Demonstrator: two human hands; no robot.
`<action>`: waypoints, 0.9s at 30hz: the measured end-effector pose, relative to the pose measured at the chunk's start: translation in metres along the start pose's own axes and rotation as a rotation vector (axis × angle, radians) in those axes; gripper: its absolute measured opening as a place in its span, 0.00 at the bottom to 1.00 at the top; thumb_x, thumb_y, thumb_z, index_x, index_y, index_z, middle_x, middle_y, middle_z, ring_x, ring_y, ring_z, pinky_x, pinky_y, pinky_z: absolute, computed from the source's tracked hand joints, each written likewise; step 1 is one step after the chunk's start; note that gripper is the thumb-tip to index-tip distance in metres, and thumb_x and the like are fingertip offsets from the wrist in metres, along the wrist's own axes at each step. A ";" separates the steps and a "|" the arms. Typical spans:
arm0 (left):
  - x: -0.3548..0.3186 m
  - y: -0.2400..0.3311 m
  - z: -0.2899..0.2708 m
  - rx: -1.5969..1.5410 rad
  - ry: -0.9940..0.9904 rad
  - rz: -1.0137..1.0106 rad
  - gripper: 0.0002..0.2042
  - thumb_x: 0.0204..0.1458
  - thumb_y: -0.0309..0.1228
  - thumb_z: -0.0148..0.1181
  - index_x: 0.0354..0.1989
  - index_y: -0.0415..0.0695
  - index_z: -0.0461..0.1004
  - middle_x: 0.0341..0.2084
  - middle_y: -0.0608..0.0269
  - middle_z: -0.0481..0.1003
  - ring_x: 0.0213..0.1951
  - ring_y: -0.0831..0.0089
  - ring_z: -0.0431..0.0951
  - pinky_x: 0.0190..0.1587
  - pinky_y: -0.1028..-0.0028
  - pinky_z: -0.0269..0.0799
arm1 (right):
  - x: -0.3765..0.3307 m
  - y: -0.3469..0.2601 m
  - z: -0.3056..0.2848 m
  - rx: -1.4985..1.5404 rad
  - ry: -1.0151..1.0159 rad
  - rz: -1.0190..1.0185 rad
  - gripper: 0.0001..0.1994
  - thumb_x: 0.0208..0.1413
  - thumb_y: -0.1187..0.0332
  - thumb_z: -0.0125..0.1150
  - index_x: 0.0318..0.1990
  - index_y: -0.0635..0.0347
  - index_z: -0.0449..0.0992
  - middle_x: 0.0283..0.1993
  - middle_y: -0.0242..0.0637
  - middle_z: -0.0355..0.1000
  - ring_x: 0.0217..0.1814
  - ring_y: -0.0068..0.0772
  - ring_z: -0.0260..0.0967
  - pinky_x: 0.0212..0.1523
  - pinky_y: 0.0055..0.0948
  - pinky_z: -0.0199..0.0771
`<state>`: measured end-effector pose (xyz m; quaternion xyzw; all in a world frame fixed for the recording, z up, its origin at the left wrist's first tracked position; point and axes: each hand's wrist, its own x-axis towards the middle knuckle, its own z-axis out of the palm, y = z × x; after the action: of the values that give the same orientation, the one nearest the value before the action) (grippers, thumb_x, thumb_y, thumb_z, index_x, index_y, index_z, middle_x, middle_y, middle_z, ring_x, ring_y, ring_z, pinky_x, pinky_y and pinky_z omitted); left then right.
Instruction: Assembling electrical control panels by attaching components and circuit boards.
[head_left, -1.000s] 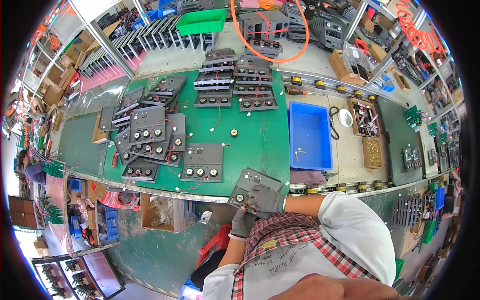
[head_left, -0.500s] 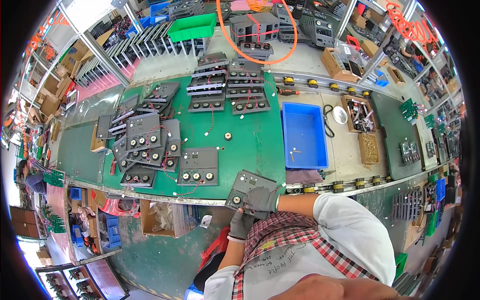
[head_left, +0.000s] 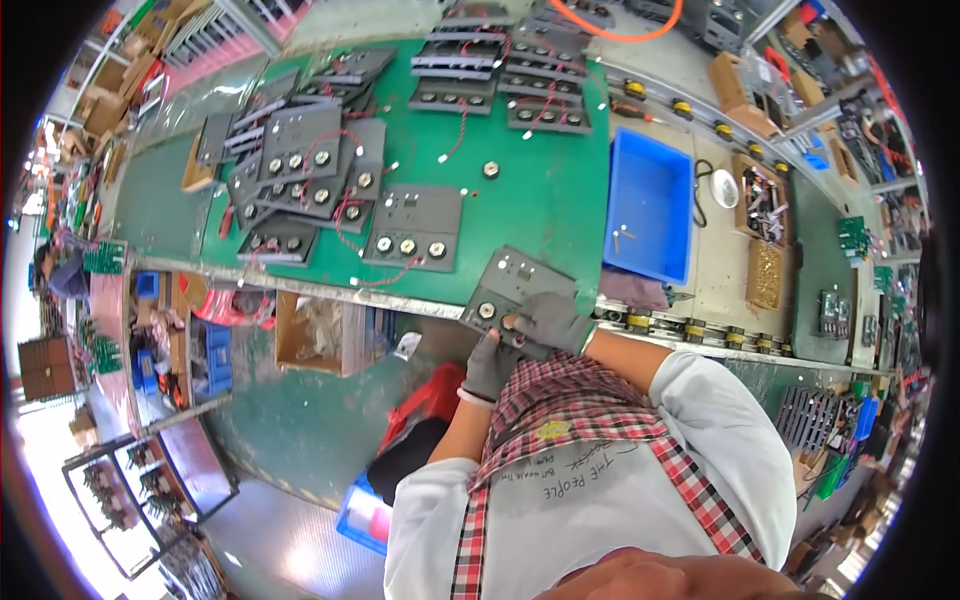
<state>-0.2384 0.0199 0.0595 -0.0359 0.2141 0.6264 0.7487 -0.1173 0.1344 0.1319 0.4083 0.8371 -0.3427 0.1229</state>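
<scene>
A dark grey panel (head_left: 522,283) with one white-and-brass round fitting (head_left: 486,310) showing leans over the bench's front edge, close to my body. My gloved left hand (head_left: 488,368) grips its lower edge, fingers closed. From the right, my gloved right hand (head_left: 555,322) lies across the panel's face, its bare fingertips pinched at the row of fittings; what they hold is hidden. To the left, a similar panel (head_left: 412,215) with several round fittings and a red wire lies flat on the green mat. A loose round fitting (head_left: 491,170) sits farther back.
Stacked grey panels with red wires (head_left: 305,150) crowd the mat's left, and more stacks (head_left: 455,75) stand at the back. On the right are a blue bin (head_left: 650,205) with a few small pieces, a box of brass-coloured parts (head_left: 765,275), and a roller rail (head_left: 690,330).
The whole view has tilted, so the bench appears higher in the picture. Both hands remain at the same panel, with little visible shift of the fingers.
</scene>
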 end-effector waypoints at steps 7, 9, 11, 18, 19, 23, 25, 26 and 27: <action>-0.001 0.002 0.010 0.012 0.003 -0.014 0.24 0.48 0.38 0.55 0.52 0.39 0.60 0.49 0.59 0.65 0.51 0.66 0.65 0.55 0.63 0.58 | 0.000 0.006 -0.001 0.013 0.064 -0.071 0.17 0.51 0.53 0.45 0.29 0.55 0.75 0.33 0.39 0.70 0.39 0.42 0.66 0.40 0.39 0.66; -0.002 0.001 0.007 0.027 0.032 -0.011 0.27 0.48 0.40 0.56 0.54 0.40 0.57 0.50 0.57 0.63 0.53 0.65 0.63 0.56 0.62 0.58 | 0.002 0.010 0.007 -0.002 0.201 -0.169 0.18 0.51 0.52 0.45 0.27 0.56 0.75 0.32 0.40 0.71 0.38 0.43 0.66 0.39 0.39 0.66; -0.002 0.001 0.003 0.014 0.018 -0.013 0.27 0.48 0.39 0.56 0.54 0.40 0.58 0.50 0.57 0.64 0.53 0.65 0.64 0.56 0.62 0.58 | 0.006 0.009 0.000 -0.019 0.342 -0.272 0.20 0.51 0.51 0.45 0.25 0.57 0.75 0.30 0.41 0.71 0.36 0.44 0.67 0.38 0.40 0.67; 0.005 0.009 0.007 0.108 0.157 0.009 0.22 0.50 0.36 0.53 0.51 0.39 0.60 0.47 0.56 0.67 0.48 0.64 0.68 0.52 0.64 0.65 | 0.101 0.040 -0.072 0.060 0.528 -0.049 0.14 0.48 0.61 0.53 0.44 0.49 0.70 0.45 0.42 0.67 0.47 0.42 0.64 0.44 0.36 0.66; 0.010 0.015 0.014 0.137 0.184 -0.002 0.21 0.51 0.36 0.52 0.50 0.38 0.61 0.45 0.55 0.68 0.47 0.64 0.70 0.51 0.65 0.66 | 0.115 0.040 -0.082 0.062 0.538 -0.062 0.14 0.48 0.61 0.53 0.44 0.49 0.70 0.45 0.42 0.67 0.47 0.42 0.64 0.44 0.36 0.66; 0.027 0.032 0.056 0.674 0.542 -0.100 0.15 0.52 0.36 0.50 0.41 0.37 0.65 0.32 0.56 0.71 0.29 0.69 0.76 0.29 0.70 0.76 | 0.160 0.046 -0.097 -0.265 0.592 -0.119 0.18 0.48 0.69 0.52 0.49 0.44 0.66 0.55 0.36 0.59 0.54 0.41 0.58 0.50 0.33 0.64; 0.033 0.036 0.060 0.713 0.571 -0.072 0.14 0.52 0.38 0.50 0.38 0.38 0.65 0.26 0.57 0.71 0.21 0.70 0.75 0.20 0.72 0.74 | 0.169 0.043 -0.101 -0.295 0.327 0.001 0.20 0.48 0.69 0.52 0.52 0.46 0.63 0.53 0.34 0.61 0.52 0.40 0.61 0.51 0.32 0.64; 0.034 0.040 0.064 0.771 0.567 -0.112 0.14 0.52 0.38 0.49 0.36 0.38 0.66 0.25 0.57 0.71 0.22 0.70 0.75 0.20 0.74 0.74 | 0.166 0.043 -0.100 -0.293 0.322 -0.004 0.20 0.48 0.69 0.52 0.52 0.46 0.63 0.53 0.34 0.61 0.52 0.40 0.61 0.51 0.32 0.64; 0.034 0.041 0.065 0.829 0.561 -0.154 0.15 0.52 0.39 0.48 0.35 0.37 0.67 0.25 0.56 0.71 0.22 0.71 0.75 0.21 0.75 0.74 | 0.160 0.045 -0.098 0.223 0.321 -0.038 0.20 0.49 0.69 0.52 0.52 0.50 0.63 0.52 0.36 0.62 0.50 0.37 0.63 0.49 0.30 0.66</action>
<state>-0.2556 0.0808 0.1151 0.0820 0.6344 0.3981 0.6576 -0.1769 0.3155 0.1046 0.4529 0.8105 -0.3658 -0.0647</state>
